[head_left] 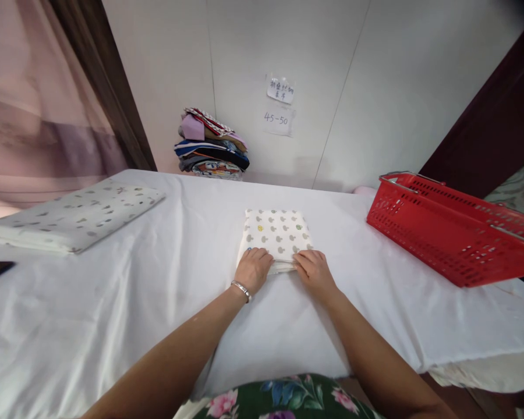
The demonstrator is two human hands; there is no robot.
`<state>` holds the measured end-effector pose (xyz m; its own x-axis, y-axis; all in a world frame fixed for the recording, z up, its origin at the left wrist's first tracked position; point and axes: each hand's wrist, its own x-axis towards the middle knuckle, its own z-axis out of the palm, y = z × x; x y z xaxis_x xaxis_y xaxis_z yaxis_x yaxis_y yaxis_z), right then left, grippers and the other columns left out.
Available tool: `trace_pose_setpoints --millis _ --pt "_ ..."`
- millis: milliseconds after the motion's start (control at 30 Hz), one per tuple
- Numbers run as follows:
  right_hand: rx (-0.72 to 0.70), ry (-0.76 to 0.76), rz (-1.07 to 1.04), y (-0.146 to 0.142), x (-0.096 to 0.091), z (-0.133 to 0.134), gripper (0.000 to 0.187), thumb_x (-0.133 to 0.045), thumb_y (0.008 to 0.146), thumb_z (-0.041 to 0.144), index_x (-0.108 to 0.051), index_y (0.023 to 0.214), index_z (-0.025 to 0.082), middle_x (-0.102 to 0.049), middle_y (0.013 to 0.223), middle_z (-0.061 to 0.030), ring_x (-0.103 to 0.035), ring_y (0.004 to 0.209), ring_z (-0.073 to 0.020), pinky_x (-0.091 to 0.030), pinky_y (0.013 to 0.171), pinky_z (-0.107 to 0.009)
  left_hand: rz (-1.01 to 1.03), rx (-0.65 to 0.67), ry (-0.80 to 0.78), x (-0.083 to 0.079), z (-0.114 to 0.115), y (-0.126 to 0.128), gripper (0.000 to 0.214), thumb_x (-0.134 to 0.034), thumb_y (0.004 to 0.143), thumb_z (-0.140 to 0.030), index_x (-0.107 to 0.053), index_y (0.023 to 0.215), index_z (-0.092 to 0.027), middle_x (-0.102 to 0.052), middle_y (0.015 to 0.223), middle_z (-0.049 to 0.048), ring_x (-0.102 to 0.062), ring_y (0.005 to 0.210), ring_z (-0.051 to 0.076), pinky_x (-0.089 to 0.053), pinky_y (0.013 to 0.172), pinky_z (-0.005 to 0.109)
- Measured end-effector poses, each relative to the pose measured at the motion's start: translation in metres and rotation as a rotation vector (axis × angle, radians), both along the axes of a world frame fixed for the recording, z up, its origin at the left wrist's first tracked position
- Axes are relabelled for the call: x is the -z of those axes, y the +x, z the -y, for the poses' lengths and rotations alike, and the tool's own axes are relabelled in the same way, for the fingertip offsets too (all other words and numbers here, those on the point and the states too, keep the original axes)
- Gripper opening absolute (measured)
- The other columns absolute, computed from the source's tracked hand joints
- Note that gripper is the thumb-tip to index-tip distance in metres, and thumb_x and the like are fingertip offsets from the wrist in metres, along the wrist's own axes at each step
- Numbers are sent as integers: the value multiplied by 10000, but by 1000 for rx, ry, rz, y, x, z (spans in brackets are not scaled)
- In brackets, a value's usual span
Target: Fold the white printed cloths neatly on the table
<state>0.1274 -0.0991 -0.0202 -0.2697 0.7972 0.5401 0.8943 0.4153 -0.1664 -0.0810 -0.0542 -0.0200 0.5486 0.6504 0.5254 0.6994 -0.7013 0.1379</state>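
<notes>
Bare forearms, silver bracelet (241,289), green floral garment (283,398)

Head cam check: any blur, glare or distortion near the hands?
Head view: left hand, right hand and folded cloth sharp, evenly lit, soft shadows; no glare on the white sheet; wide-angle stretch bends the red basket and pink curtain at the edges; top-right corner darkens.

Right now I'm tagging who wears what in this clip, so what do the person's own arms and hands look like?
The left forearm and right forearm are bare, with no sleeves in view. Neither the left hand nor the right hand is gloved. A thin silver-coloured bangle circles the left wrist; the right wrist carries nothing. No rings can be made out.
</notes>
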Motion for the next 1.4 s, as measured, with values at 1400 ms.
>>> trace_pose_setpoints --millis 1400 --pt "-99 56 -11 -2 11 1 227 -438 863 187 -609 1011 210 -576 907 -64 -508 836 -183 -413 733 -339 -29 100 -33 2 4 -12 106 -486 848 -211 -591 843 -197 -563 854 56 -490 807 200 -395 720 353"
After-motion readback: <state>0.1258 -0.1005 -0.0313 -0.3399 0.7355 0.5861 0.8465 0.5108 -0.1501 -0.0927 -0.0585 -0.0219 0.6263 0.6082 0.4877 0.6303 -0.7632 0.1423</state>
